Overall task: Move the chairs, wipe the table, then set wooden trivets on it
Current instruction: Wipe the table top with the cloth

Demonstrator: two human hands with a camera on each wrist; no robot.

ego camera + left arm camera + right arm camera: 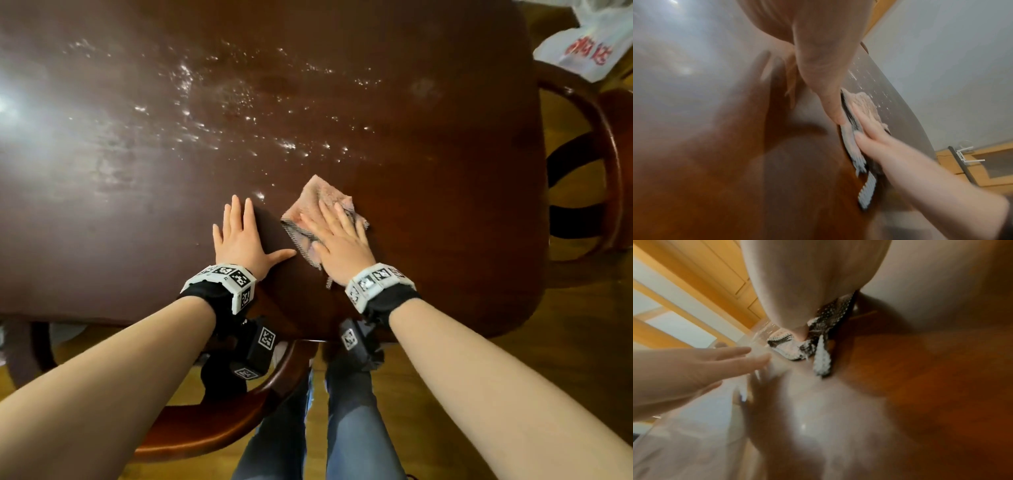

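Dark wooden table (428, 137) bears a pink cloth (320, 202) and bright specks (239, 99)

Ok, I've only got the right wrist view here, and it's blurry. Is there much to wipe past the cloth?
Observer: Yes. The head view shows white specks scattered across the table beyond the cloth.
Operator: Any chairs close by?
Observer: One chair stands at the table's right end.
Operator: Just that one?
Observer: No, a second chair sits at the near edge, beside the person's legs.
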